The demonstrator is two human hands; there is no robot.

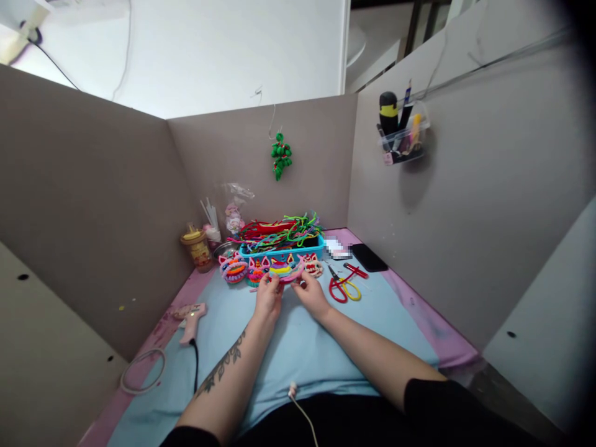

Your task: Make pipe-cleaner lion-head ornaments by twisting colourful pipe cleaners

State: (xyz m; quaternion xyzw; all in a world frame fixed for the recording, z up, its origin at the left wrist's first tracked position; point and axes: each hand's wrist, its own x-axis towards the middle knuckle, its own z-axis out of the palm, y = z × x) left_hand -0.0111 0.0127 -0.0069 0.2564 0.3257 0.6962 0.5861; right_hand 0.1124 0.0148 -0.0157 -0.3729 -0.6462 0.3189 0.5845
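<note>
My left hand [269,297] and my right hand [309,294] are both closed on a colourful pipe-cleaner piece [280,271], one at each end. Its bands are yellow, blue and pink, and part of its lower edge is hidden by my fingers. Behind and beside it sit finished-looking pipe-cleaner animal heads: a pink and orange one [233,268] at the left, another with pink ears [257,268] close to my left hand, and a red and cream one [313,266] just past my right hand.
A blue tray [282,253] heaped with pipe cleaners [279,233] stands behind. Scissors [343,287] and a black phone [369,257] lie at the right. At the left are a pink glue gun [191,320] with a cord and a cup [197,251]. Grey partitions [307,174] enclose the table.
</note>
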